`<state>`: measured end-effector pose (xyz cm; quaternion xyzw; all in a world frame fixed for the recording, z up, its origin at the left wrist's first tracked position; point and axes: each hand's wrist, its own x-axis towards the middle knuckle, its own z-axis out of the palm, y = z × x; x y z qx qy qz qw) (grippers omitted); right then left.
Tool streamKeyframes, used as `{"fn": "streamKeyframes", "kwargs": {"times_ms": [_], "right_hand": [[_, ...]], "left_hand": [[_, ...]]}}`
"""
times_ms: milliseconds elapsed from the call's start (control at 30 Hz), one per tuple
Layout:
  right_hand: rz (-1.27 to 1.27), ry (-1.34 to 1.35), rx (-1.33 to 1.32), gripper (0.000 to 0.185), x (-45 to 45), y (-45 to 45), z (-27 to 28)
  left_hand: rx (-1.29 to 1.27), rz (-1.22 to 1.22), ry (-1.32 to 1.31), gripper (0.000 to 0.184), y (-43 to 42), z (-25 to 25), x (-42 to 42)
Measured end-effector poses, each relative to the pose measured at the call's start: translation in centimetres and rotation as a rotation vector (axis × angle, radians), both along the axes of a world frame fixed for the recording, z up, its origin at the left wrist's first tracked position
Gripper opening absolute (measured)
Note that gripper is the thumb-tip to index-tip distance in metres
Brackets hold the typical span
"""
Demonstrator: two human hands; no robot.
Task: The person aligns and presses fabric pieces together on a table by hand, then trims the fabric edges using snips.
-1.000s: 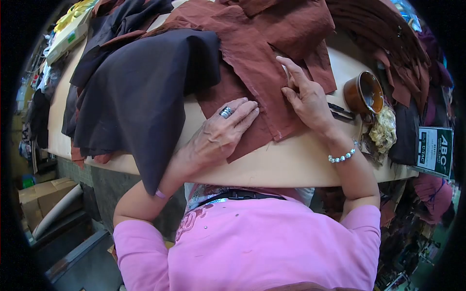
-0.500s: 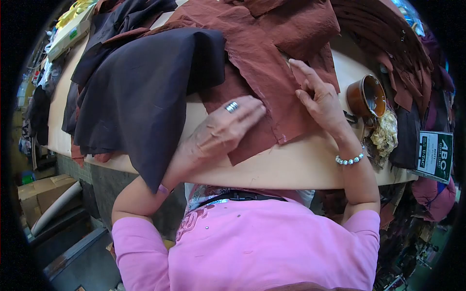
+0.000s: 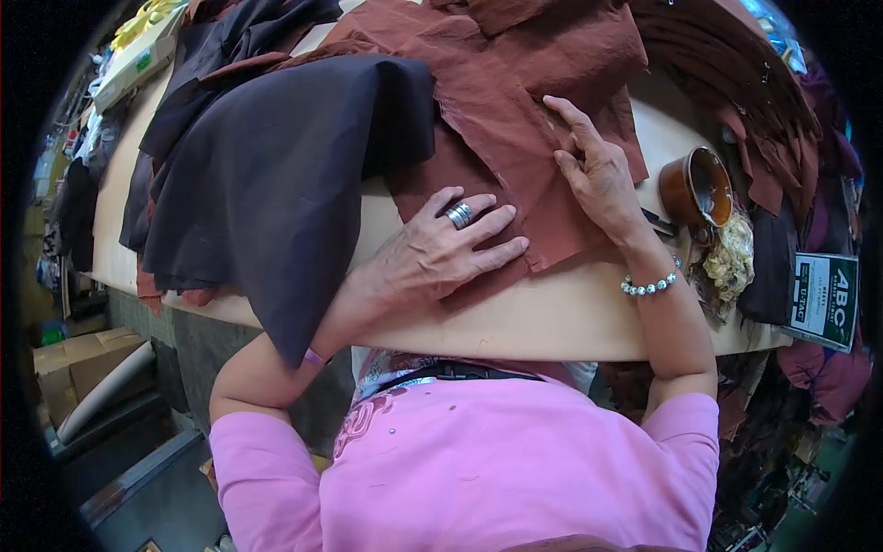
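Note:
Reddish-brown fabric (image 3: 501, 129) lies spread over the table in front of me, with a raw edge running down its middle. My left hand (image 3: 451, 237), a silver ring on one finger, rests on the lower part of this cloth with its fingers spread. On the right side of the same cloth is my right hand (image 3: 596, 175), its index finger stretched forward and thumb apart, touching near a slit-like edge. A dark, nearly black cloth (image 3: 276, 166) drapes over the table at left and hangs across my left forearm.
A brown glazed mug (image 3: 679, 189) stands right of my right hand, beside a crumpled yellowish wad (image 3: 731, 258). A green-and-white ABC packet (image 3: 823, 299) sits at the table's right edge. Gathered brown cloth (image 3: 736, 83) lies far right. A cardboard box (image 3: 87, 363) is at lower left.
My left hand's fingers have spread apart and settled flatter on the brown cloth. My right hand has shifted slightly left and forward, its index finger pointing further up the cloth.

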<state>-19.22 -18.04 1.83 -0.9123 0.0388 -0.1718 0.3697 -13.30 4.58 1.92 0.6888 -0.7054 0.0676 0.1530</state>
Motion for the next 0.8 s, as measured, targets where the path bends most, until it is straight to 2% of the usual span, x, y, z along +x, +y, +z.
{"fn": "streamKeyframes", "kwargs": {"times_ms": [67,200,333,433,533,700,800], "right_hand": [[-0.014,0.038,0.023,0.057,-0.2,0.1,0.5],[-0.004,0.009,0.001,0.058,-0.1,-0.2,-0.1],[-0.008,0.046,0.021,0.059,-0.2,-0.2,0.1],[0.019,0.11,0.011,0.06,0.0,-0.5,0.7],[0.05,0.124,0.009,0.062,0.6,-1.1,1.2],[0.018,0.059,0.072,0.065,2.8,-0.1,1.6],[0.009,0.032,-0.037,0.061,3.4,0.0,0.1]], "left_hand": [[-0.008,-0.007,0.047,0.042,-0.2,-0.1,0.4],[-0.095,0.238,0.166,0.041,-0.2,-1.1,1.3],[-0.024,0.121,-0.021,0.042,-0.3,-0.4,1.3],[-0.052,-0.002,0.142,0.042,-0.3,-0.3,2.4],[-0.027,0.311,0.357,0.04,-0.1,-0.5,3.4],[-0.075,0.225,0.191,0.043,0.0,-1.3,3.8],[-0.07,0.209,0.109,0.045,-0.1,-1.4,3.8]]}}
